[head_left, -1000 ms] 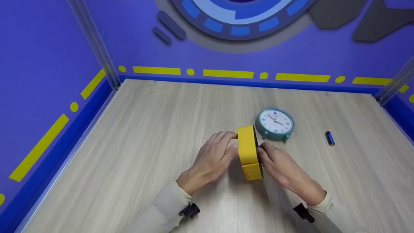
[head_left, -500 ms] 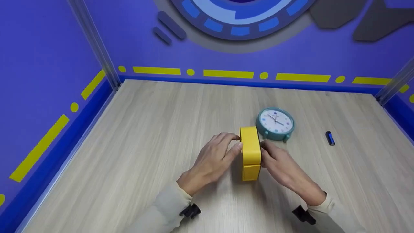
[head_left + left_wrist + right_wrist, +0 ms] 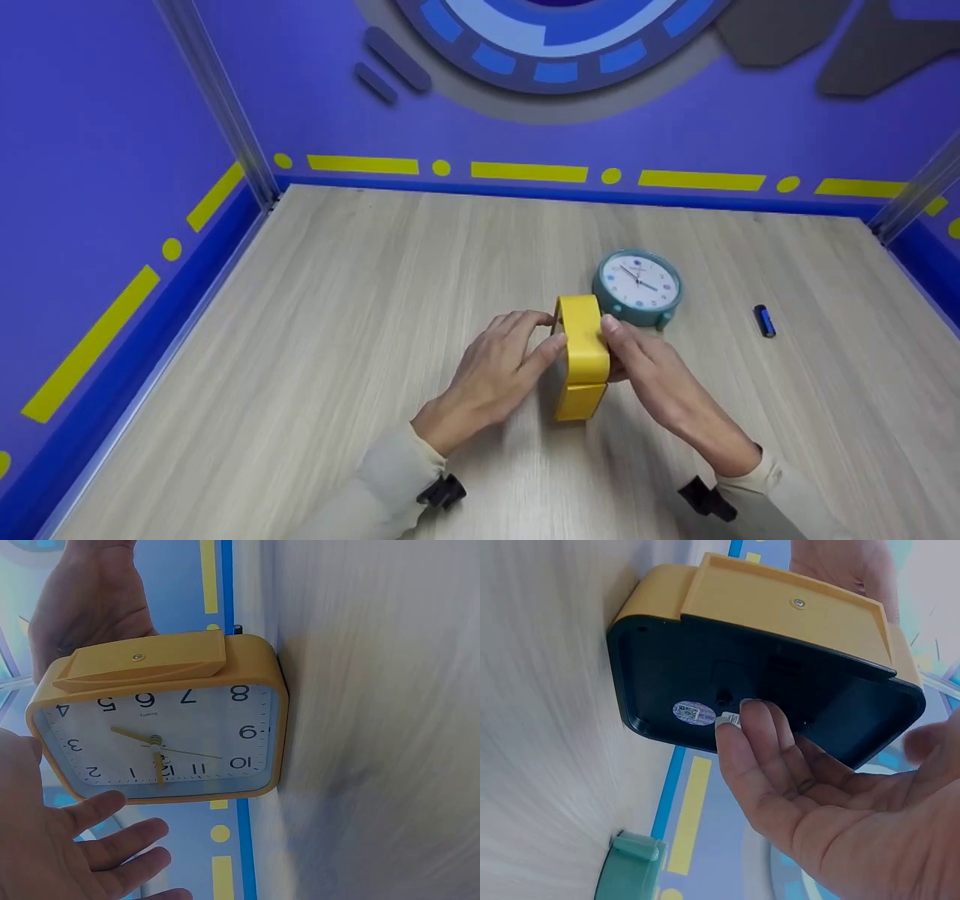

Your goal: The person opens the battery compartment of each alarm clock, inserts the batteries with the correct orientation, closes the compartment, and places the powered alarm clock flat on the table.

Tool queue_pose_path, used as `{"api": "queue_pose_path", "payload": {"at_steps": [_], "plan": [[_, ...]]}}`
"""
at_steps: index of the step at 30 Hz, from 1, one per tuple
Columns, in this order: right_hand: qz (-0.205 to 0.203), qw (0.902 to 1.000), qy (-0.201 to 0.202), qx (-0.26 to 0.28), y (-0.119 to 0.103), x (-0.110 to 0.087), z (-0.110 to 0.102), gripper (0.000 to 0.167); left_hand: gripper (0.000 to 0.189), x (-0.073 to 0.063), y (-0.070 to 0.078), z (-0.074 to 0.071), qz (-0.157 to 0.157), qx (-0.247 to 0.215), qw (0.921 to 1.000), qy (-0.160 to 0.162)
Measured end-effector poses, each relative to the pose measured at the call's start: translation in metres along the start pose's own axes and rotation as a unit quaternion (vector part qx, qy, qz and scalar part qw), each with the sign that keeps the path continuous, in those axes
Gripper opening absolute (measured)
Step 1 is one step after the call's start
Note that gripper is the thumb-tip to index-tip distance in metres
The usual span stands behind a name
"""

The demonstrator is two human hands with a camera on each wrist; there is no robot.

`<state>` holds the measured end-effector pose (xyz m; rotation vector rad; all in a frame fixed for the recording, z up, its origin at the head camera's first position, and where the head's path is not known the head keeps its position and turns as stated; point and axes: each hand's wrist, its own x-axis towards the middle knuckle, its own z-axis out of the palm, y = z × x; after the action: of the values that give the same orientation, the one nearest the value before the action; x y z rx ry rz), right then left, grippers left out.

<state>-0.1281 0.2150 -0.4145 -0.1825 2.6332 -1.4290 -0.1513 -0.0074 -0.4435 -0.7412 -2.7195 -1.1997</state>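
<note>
A yellow alarm clock [image 3: 586,352] stands on its narrow side on the table, base towards me. Its white dial [image 3: 82,731] faces my left hand [image 3: 491,367]. That hand's thumb touches the clock's edge, while its fingers [image 3: 124,844] spread loosely beside the dial. Against the black back panel [image 3: 667,660] lie the bent fingers of my right hand [image 3: 664,382], covering part of it. Its thumb is at the upper edge of the yellow case; whether it touches is unclear. A round sticker [image 3: 694,713] shows beside the fingertips.
Just beyond the yellow clock a round teal alarm clock [image 3: 639,283] lies face up. A small blue-and-black battery [image 3: 764,321] lies on the right of the wooden table [image 3: 390,277]. Blue walls [image 3: 322,112] border the table at the back and sides.
The yellow clock has turned and shifted slightly to the right, so its black back is hidden from the head view. My right thumb has moved from the back to the upper edge.
</note>
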Motion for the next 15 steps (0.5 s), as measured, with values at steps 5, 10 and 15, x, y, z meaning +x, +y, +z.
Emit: {"api": "queue_pose_path", "payload": {"at_steps": [5,10,15], "plan": [[0.004,1.0,-0.003,-0.003,0.0012,-0.0005,-0.0016,0.064,0.068,-0.0002,-0.0006,0.0012,-0.005,0.007,0.9999,-0.008],[0.005,0.9999,0.002,-0.011,0.0026,-0.0025,-0.0041,0.059,0.06,-0.0003,-0.0032,0.0047,0.001,0.032,0.9994,-0.011],[0.009,0.9998,-0.004,-0.017,0.0016,-0.0038,-0.0075,0.058,0.055,-0.0024,-0.0053,0.0077,-0.004,0.056,0.998,-0.029]]}}
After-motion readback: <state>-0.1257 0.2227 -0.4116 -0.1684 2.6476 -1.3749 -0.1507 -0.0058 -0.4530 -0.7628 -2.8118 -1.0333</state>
